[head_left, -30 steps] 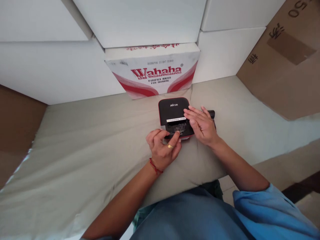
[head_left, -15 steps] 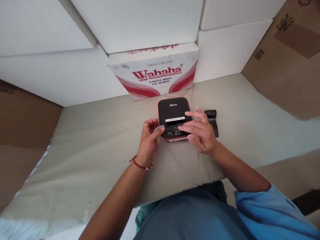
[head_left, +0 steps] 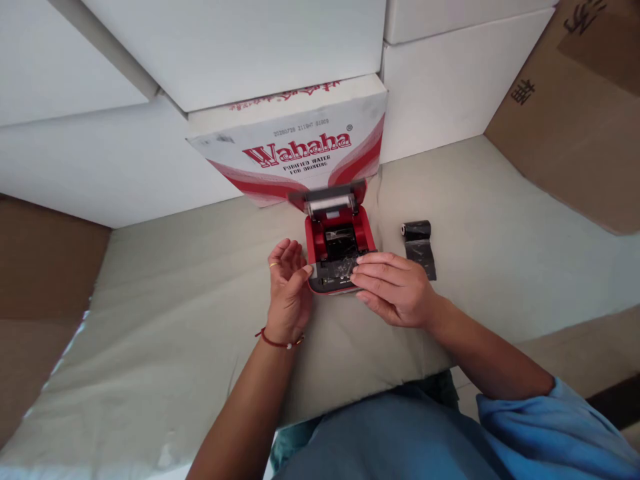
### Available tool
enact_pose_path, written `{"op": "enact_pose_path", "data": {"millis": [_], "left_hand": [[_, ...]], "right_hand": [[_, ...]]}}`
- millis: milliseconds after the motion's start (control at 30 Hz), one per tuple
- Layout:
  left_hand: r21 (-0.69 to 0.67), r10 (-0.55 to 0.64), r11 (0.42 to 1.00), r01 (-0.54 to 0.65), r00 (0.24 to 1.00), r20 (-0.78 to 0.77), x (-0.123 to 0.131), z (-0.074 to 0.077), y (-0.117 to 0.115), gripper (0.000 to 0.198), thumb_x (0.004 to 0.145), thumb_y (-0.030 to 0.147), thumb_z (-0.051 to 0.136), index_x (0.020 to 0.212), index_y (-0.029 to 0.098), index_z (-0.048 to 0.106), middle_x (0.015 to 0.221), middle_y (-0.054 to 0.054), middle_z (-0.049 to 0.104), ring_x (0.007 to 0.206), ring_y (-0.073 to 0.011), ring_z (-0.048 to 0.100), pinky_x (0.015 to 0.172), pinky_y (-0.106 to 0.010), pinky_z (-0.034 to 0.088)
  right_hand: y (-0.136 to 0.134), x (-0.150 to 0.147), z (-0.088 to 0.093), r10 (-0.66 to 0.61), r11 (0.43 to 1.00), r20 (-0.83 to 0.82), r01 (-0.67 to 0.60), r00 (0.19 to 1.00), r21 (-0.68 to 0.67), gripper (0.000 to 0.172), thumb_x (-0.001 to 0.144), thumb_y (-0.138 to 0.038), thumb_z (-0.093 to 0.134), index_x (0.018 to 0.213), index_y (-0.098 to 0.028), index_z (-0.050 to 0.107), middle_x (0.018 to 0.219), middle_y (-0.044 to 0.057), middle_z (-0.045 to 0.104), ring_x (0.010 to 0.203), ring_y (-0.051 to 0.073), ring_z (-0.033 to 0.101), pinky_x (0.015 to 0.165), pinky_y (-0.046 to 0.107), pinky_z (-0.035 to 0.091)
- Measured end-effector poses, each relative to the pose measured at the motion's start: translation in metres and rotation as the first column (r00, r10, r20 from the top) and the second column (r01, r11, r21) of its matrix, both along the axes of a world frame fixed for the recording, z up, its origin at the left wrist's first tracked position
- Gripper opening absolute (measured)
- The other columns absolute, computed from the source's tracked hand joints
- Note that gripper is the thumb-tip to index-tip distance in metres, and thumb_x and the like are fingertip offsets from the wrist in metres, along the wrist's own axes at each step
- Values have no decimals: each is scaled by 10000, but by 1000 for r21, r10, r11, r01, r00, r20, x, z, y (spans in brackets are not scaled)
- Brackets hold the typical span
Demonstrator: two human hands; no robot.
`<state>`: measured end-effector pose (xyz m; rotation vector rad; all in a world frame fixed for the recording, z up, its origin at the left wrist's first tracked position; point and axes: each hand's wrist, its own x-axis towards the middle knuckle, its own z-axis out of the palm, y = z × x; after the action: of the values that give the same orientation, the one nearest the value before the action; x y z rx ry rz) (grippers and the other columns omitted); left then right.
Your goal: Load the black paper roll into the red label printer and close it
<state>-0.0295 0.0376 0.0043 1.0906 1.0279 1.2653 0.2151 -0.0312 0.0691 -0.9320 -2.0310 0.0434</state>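
"Cloth, somewhat creased, covered the counter (head_left: 175, 333). What stood round it, from the left?"

"Brown cardboard (head_left: 45, 267) stood at the left side. White boxes (head_left: 85, 160) were stacked along the back, and a Wahaha purified water carton (head_left: 310, 127) stood in front of them."

"What was the condition of the left hand?"

"The left hand (head_left: 290, 287) wore a ring, with a red cord bracelet (head_left: 280, 345) at the wrist. Its grip was loosely open, fingers half bent, the thumb touching the front left corner of the machine."

"And the machine?"

"The red-and-black machine (head_left: 367, 230) sat on the counter before the water carton, between the hands. Its lid (head_left: 325, 193) was raised at the rear; whether it touched the carton could not be determined. Black glossy material (head_left: 340, 243) was seated in the red interior, and a dark strip (head_left: 333, 269) lay across the front."

"The right hand?"

"The right hand (head_left: 400, 287) had its fingertips at the strip's right end, the thumb lower down. I could not tell whether that grip was closed on the strip or only pressing."

"Further right?"

"A black roll (head_left: 417, 231) lay on the counter apart from the machine, its loose end spread toward the near edge. Beyond it stood a brown carton (head_left: 575, 133) with black characters."
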Motion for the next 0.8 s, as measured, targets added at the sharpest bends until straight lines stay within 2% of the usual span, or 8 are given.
{"op": "enact_pose_path", "data": {"millis": [167,267,367,467,567,633,700,800], "left_hand": [[-14,141,990,-141,966,218,15,-2,-2,547,814,611,951,1170,283,696,1357,-74,745,1261,-231,731,1100,-388,592],[-37,291,956,-291,928,233,19,0,0,425,855,526,924,952,247,619,965,12,708,915,-144,708,905,-303,572],[-37,376,927,-374,920,110,14,10,-4,315,895,399,851,874,231,585,754,59,602,666,-105,563,678,-257,455],[212,461,878,-429,878,-131,6,28,-22,126,971,262,757,898,210,669,771,32,650,691,-117,580,674,-261,451],[605,420,784,-140,837,-350,2,46,-43,76,1002,154,720,1000,230,723,868,7,695,802,-156,659,767,-301,531],[745,425,657,116,760,-493,5,53,-51,231,958,89,737,1122,251,755,969,-24,731,885,-191,698,803,-335,565],[828,545,530,183,675,-498,11,56,-53,375,931,72,753,1250,267,775,1040,-54,712,971,-224,703,860,-372,594],[813,603,540,218,573,-555,21,52,-47,505,955,118,756,1437,266,737,1235,-123,731,1248,-310,695,1087,-487,586]], "right_hand": [[12,-4,32,-94,982,83,106,992,-156,323,1170,-311,566,1201,-215,873,1230,93,900,1088,230,857,988,370,704],[39,-8,67,-149,853,370,309,917,-420,365,1180,-285,508,1262,-218,857,1352,109,868,1113,269,856,885,385,674],[75,-19,92,-26,712,647,469,762,-523,321,1108,-158,554,1187,-187,864,1231,140,889,1070,322,857,816,401,635],[102,-34,95,46,696,700,480,713,-534,320,1069,-84,558,1115,-152,867,1128,181,895,1047,310,851,832,380,610],[115,-46,85,48,736,690,441,722,-513,334,1084,-81,532,1116,-121,862,1114,211,891,1042,298,846,859,373,607],[116,-50,78,26,753,687,438,727,-491,350,1085,-72,513,1155,-108,854,1157,222,888,1062,301,845,867,376,613],[115,-51,73,-3,758,678,444,735,-478,358,1088,-72,502,1192,-100,843,1198,233,881,1074,303,844,870,379,618],[114,-49,71,-30,751,664,456,747,-479,341,1102,-101,506,1199,-100,833,1208,245,876,1064,305,843,867,379,621]]}}
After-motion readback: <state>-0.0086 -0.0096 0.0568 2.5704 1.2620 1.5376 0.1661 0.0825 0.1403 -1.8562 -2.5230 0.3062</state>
